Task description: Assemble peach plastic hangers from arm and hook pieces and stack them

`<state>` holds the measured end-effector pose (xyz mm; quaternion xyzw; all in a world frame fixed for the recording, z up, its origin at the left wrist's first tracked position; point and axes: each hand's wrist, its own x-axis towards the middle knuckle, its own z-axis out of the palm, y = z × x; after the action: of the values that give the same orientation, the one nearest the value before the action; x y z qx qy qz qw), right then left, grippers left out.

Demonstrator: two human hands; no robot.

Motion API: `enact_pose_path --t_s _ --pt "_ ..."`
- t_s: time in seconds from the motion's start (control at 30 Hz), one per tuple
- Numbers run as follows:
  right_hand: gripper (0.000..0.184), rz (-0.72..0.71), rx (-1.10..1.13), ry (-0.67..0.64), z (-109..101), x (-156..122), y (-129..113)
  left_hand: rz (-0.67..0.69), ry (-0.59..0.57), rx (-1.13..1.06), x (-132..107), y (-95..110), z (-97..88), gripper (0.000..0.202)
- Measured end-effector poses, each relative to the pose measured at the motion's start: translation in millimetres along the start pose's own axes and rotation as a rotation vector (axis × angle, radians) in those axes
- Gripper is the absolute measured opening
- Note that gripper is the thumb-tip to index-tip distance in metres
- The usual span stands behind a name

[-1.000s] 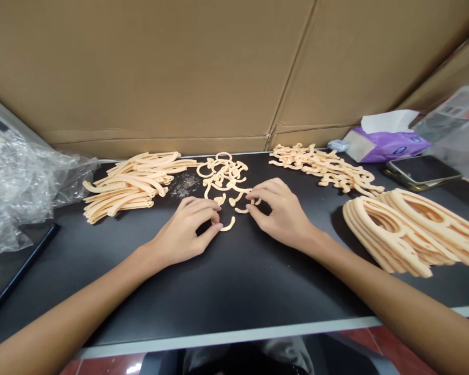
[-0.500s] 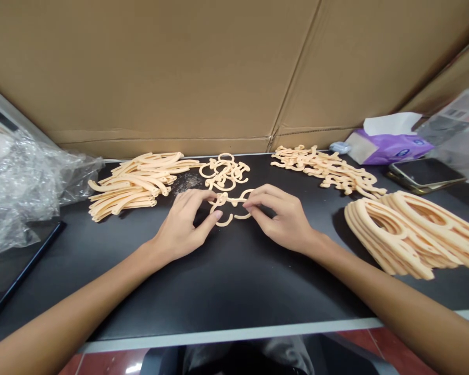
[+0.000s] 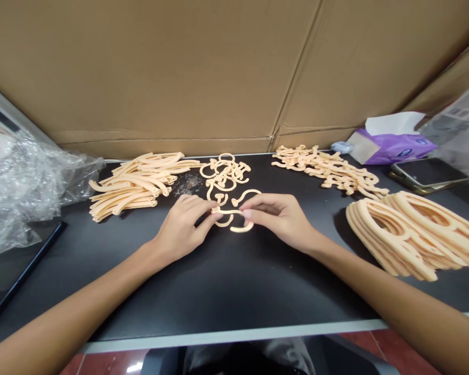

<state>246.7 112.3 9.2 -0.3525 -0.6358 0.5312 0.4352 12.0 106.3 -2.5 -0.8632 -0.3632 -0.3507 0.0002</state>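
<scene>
A cream plastic hook [image 3: 242, 228] is held between my two hands, just above the black table. My left hand [image 3: 183, 221] pinches the end of its stem between thumb and fingers. On the other side, my right hand [image 3: 283, 219] grips it with thumb and forefinger where the stem meets the curve. Close behind the fingers lie more loose hooks, one curved hook [image 3: 247, 195] near my right fingertips and another [image 3: 211, 192] beyond my left. A further curved piece [image 3: 225, 223] shows partly below the held stem.
Farther back is a small heap of hooks [image 3: 224, 172]. A pile of long curved arms [image 3: 136, 182] lies left, wavy pieces [image 3: 328, 169] back right, and stacked looped pieces [image 3: 394, 229] right. Bubble wrap [image 3: 19, 182], a purple tissue pack [image 3: 394, 148] and a phone [image 3: 430, 173] flank them.
The hook has come nearer to me and turned, its curve now facing forward and down by my right hand. My right thumb and forefinger have closed on it.
</scene>
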Motion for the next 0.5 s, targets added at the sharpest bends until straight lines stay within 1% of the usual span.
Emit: enact_pose_path --t_s 0.1,0.13,0.23,0.27,0.33,0.4,0.5 --pt "0.027 0.004 0.043 -0.007 -2 1 0 0.064 -0.015 -0.023 0 -2 0.3 0.010" --pt "0.027 0.006 0.075 -0.014 -2 1 0 0.073 -0.014 -0.034 0 -2 -0.1 0.010" --pt "0.015 0.003 0.127 -0.045 -2 0 2 0.073 -0.010 -0.069 1 -1 -2.1 0.014" --pt "0.016 -0.004 0.109 -0.061 0 -1 2 0.077 -0.016 -0.082 1 0 -2.8 0.016" --pt "0.019 -0.031 0.028 -0.105 4 -3 2 0.104 -0.035 -0.113 1 2 -3.8 0.016" --pt "0.016 -0.086 -0.095 -0.145 9 -5 2 0.144 -0.059 -0.138 1 3 -4.4 0.014" --pt "0.015 -0.176 -0.273 -0.149 17 -10 1 0.185 -0.075 -0.145 1 5 -5.5 0.013"
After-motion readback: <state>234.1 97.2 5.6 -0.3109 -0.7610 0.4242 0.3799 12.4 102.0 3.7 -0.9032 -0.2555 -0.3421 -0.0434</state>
